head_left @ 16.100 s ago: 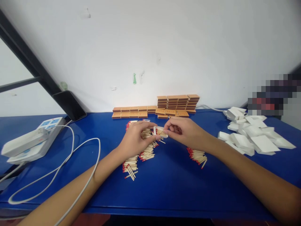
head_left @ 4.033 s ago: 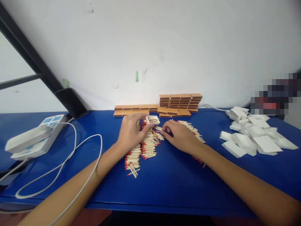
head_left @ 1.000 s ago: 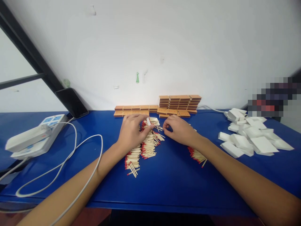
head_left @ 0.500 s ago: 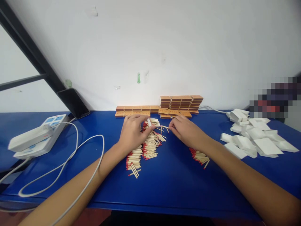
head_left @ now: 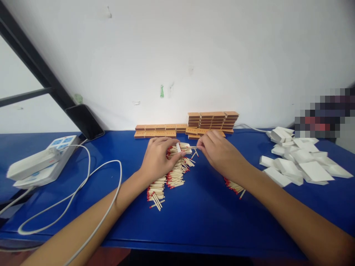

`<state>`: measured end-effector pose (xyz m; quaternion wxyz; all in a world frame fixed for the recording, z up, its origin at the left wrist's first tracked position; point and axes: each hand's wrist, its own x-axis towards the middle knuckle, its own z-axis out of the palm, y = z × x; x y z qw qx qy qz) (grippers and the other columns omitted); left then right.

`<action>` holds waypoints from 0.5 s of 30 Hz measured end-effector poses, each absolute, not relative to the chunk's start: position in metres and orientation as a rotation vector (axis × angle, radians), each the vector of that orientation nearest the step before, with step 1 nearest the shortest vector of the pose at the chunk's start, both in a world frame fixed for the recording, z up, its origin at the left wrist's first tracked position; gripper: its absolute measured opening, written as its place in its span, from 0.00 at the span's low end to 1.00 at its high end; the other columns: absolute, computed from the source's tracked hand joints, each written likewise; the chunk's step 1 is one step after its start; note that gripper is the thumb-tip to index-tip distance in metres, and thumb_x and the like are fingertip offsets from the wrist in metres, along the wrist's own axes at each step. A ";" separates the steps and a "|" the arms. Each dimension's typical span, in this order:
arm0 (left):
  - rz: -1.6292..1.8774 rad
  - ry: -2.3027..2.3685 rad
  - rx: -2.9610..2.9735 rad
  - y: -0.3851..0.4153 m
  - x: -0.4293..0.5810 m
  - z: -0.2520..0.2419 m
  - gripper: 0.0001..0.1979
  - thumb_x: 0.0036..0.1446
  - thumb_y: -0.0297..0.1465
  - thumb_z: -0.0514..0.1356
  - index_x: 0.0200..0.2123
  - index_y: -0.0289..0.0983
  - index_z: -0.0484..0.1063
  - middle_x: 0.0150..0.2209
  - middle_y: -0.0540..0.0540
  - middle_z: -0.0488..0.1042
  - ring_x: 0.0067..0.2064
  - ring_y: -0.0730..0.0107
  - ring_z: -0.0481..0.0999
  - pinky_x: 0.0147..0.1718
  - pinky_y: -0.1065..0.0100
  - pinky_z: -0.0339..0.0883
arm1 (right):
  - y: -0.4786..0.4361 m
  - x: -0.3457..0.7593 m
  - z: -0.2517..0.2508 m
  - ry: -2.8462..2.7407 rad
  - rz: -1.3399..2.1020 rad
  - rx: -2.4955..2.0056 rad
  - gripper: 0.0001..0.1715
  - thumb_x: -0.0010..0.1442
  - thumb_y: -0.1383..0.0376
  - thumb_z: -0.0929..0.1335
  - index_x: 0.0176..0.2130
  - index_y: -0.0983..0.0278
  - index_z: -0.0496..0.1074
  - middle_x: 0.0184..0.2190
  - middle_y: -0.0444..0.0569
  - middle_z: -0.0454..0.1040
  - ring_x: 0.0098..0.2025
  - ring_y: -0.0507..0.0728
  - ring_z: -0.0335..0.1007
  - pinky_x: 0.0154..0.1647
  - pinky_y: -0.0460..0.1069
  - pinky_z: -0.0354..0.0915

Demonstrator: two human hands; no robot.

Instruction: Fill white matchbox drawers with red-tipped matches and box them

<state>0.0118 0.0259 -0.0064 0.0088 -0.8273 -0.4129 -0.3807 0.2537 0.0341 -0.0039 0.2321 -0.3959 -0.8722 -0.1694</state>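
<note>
My left hand (head_left: 159,155) holds a small white matchbox tray (head_left: 178,147) between thumb and fingers, above a heap of red-tipped matches (head_left: 175,176). Some matches lie in or just behind the tray; I cannot tell which. To the right of the tray, my right hand (head_left: 215,147) pinches a match (head_left: 193,147) by its end, pointing it toward the tray. Below the pinch, a couple of loose matches (head_left: 195,152) lie at angles. A smaller pile of matches (head_left: 234,186) is partly covered by my right forearm.
Orange matchboxes (head_left: 213,120) are stacked against the wall, with a low row (head_left: 155,131) to their left. White paper trays (head_left: 299,159) are heaped at right. A power strip (head_left: 50,166), a looping white cable (head_left: 120,173) and a phone (head_left: 84,121) occupy the left.
The tray in my left hand has turned so more of it shows. My right hand has risen slightly and moved a little left, with the match now nearer the tray.
</note>
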 end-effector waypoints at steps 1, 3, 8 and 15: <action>-1.190 -1.292 -2.603 0.025 0.013 -0.007 0.14 0.64 0.42 0.69 0.48 0.41 0.78 0.47 0.46 0.84 0.51 0.55 0.81 0.52 0.51 0.67 | 0.033 0.252 -0.004 -2.399 -0.465 -1.085 0.13 0.74 0.69 0.60 0.38 0.64 0.70 0.36 0.55 0.71 0.40 0.63 0.63 0.44 0.56 0.61; -1.185 -1.311 -2.638 0.024 0.015 -0.008 0.15 0.64 0.43 0.68 0.49 0.41 0.78 0.47 0.46 0.84 0.51 0.54 0.81 0.53 0.51 0.67 | 0.032 0.251 -0.005 -2.407 -0.450 -1.077 0.14 0.75 0.69 0.59 0.39 0.65 0.70 0.36 0.55 0.71 0.40 0.63 0.63 0.44 0.56 0.61; -1.204 -1.346 -2.664 0.022 0.017 -0.010 0.18 0.63 0.46 0.69 0.49 0.41 0.79 0.48 0.45 0.84 0.51 0.53 0.81 0.52 0.49 0.69 | 0.032 0.249 -0.007 -2.409 -0.313 -1.038 0.13 0.74 0.68 0.59 0.38 0.64 0.69 0.37 0.55 0.72 0.40 0.63 0.64 0.44 0.56 0.63; -1.262 -1.318 -2.660 0.025 0.015 -0.007 0.18 0.61 0.45 0.71 0.48 0.42 0.79 0.46 0.45 0.84 0.49 0.54 0.82 0.50 0.52 0.70 | 0.030 0.253 0.007 -2.307 -0.031 -0.992 0.09 0.72 0.67 0.62 0.40 0.62 0.69 0.39 0.53 0.74 0.44 0.62 0.69 0.47 0.56 0.66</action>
